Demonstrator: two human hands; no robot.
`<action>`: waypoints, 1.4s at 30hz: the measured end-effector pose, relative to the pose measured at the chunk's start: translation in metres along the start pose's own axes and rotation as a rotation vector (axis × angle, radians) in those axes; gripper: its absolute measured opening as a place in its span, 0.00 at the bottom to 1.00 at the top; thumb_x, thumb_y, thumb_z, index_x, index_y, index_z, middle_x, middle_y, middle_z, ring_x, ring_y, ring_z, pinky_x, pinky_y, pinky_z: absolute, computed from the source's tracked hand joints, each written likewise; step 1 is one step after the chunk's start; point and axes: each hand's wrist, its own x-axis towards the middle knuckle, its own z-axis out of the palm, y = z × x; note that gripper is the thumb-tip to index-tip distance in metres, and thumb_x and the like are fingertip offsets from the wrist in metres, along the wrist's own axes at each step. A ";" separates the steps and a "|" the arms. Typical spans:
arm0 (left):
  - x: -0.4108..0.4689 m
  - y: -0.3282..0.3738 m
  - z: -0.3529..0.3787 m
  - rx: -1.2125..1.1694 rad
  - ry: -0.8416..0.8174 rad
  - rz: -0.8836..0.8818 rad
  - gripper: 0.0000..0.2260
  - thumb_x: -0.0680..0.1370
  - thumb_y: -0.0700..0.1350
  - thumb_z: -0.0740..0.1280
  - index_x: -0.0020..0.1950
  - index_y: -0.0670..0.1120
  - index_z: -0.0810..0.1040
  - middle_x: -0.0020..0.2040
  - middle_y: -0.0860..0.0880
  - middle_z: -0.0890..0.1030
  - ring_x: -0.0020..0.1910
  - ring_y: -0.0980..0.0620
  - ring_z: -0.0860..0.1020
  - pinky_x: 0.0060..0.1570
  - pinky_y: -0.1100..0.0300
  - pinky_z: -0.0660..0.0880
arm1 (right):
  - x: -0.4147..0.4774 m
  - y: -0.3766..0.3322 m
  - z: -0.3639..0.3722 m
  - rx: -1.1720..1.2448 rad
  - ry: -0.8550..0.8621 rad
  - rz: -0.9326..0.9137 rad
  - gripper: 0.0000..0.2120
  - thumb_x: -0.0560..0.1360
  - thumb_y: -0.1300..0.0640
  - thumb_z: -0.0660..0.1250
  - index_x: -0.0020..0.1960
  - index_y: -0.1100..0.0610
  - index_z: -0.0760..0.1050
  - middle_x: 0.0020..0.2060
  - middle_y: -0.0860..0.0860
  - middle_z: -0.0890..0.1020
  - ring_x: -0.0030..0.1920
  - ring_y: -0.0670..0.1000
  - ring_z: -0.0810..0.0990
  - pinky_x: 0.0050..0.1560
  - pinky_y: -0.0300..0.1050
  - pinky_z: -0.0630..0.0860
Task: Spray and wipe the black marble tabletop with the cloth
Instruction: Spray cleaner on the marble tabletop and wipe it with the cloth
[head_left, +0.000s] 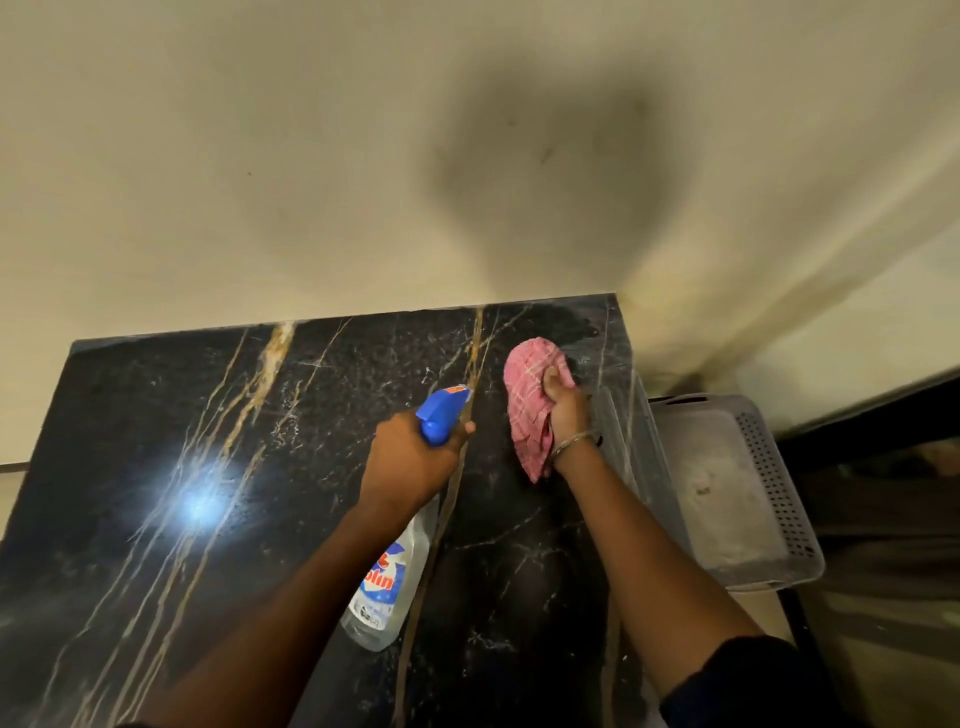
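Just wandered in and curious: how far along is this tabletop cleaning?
Early on, it seems. A wet patch shows only at the far right corner of the tabletop. The right hand presses the cloth there; the left hand grips the spray bottle. The rest shows no wet marks, so likely remains.

Bare tabletop (208, 441) is stretching wide to the left — a wall (260, 182) is closing its far edge, a grey basket (753, 493) is sitting beside its right edge.

Pink cloth (530, 395) on black marble tabletop (208, 415)
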 end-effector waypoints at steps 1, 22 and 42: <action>0.002 0.002 0.003 -0.003 -0.007 0.000 0.11 0.74 0.53 0.71 0.38 0.49 0.73 0.31 0.48 0.76 0.30 0.53 0.75 0.35 0.56 0.76 | 0.006 -0.003 -0.002 -0.180 0.115 -0.135 0.17 0.81 0.56 0.61 0.67 0.60 0.73 0.59 0.58 0.79 0.59 0.56 0.77 0.59 0.46 0.73; 0.060 -0.002 0.004 -0.016 0.069 -0.082 0.09 0.75 0.50 0.70 0.39 0.49 0.73 0.28 0.52 0.74 0.24 0.64 0.74 0.24 0.74 0.68 | 0.159 -0.041 -0.043 -1.449 0.314 -0.792 0.26 0.67 0.60 0.67 0.66 0.59 0.72 0.66 0.61 0.74 0.68 0.63 0.70 0.70 0.58 0.64; 0.044 -0.014 -0.004 0.000 0.127 -0.036 0.10 0.75 0.52 0.70 0.43 0.46 0.75 0.28 0.53 0.73 0.24 0.59 0.71 0.25 0.70 0.66 | 0.156 -0.046 -0.078 -1.465 0.242 -0.669 0.30 0.71 0.61 0.67 0.72 0.58 0.66 0.71 0.60 0.68 0.72 0.63 0.65 0.71 0.59 0.63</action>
